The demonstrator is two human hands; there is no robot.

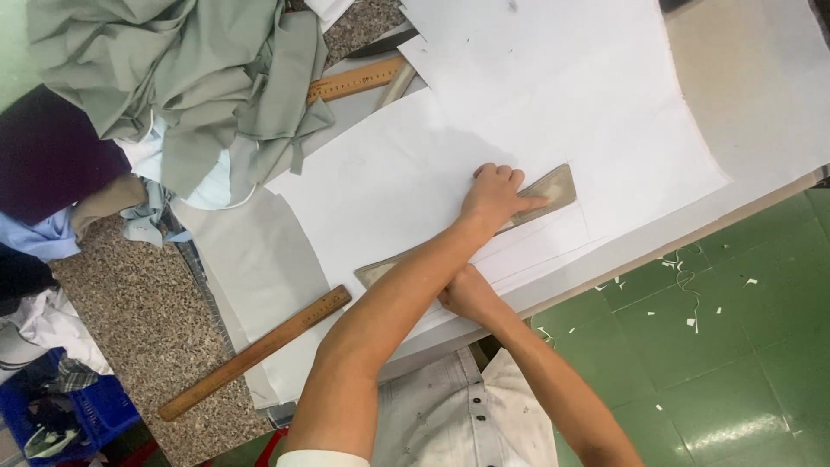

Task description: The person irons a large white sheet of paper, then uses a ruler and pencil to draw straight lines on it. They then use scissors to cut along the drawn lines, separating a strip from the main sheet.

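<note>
Head view sweeps from grey fabric [181, 86] and a wooden ruler [255, 353] lying on the tabletop [147, 320] to the right hand [469, 294], grip hidden under the crossing forearm, then the left hand [494, 195], fingers flat, pressing a clear curved ruler [545, 192] onto white pattern paper [519, 95].

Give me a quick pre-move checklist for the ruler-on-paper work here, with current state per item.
1. Clear ruler lies flat on the white paper: ok.
2. Left hand presses the ruler down near its far end: ok.
3. Right hand sits at the paper's near edge, under the left forearm: ok; whether it holds a pencil: cannot tell.
4. Paper lies flat, no visible curl by the ruler: ok.
5. Wooden ruler lies apart from the working line: ok.
6. Grey-green fabric pile overlaps the paper's far corner: not ok.
</note>
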